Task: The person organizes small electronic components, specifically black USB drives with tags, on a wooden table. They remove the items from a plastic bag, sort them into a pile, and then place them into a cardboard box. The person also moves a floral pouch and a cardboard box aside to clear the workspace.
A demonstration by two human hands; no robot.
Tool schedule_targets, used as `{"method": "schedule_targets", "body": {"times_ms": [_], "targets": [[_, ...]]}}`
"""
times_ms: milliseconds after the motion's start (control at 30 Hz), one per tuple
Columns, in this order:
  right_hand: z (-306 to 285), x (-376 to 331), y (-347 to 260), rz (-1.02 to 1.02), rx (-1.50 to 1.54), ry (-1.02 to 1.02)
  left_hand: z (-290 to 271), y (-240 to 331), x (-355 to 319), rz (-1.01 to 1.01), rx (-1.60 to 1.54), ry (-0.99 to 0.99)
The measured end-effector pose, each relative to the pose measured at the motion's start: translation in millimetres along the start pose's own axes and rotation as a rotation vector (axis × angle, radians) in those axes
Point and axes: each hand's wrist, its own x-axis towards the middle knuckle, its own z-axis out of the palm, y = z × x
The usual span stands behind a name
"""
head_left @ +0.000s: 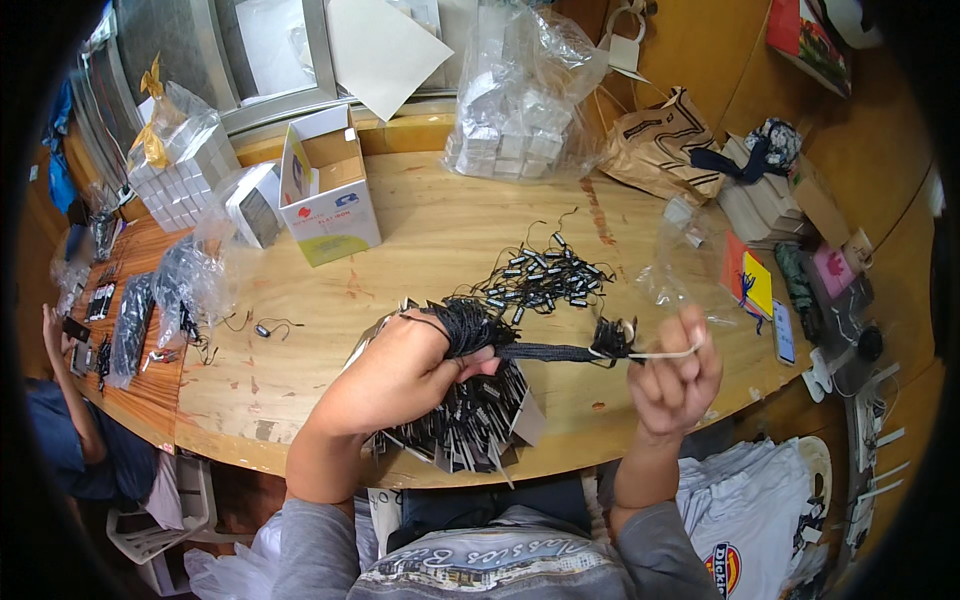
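My left hand [405,370] grips a thick bundle of black strings [540,351] that carry several dark paper tags [470,425] hanging below my fist. My right hand [680,375] pinches a pale rubber band [665,353] stretched around the far end of the bundle, pulling it to the right. Just beyond the bundle lies a loose pile of black string loops with small clasps [545,275] on the wooden table [440,230].
A small open cardboard box [325,190], clear bags of white boxes [515,110], [180,160] and a paper bag [665,145] stand at the back. Packets of black items [135,320] lie left, where another person's arm [60,360] rests. Folded shirts [745,510] sit lower right.
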Motion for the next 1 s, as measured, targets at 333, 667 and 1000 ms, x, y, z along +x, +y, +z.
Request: {"method": "schedule_targets", "body": {"times_ms": [333,667,1000], "targets": [[-23,-16,-17,-0.237,-0.898,0.179,0,-5,1,0.046,0.104,0.056],[-1,25,-11,-0.572,-0.224,-0.123,3,2,1,0.132,0.16,0.032],[-11,30,-7,-0.682,-2.363,0.22,-2,-4,1,0.033,0.129,0.138]]}}
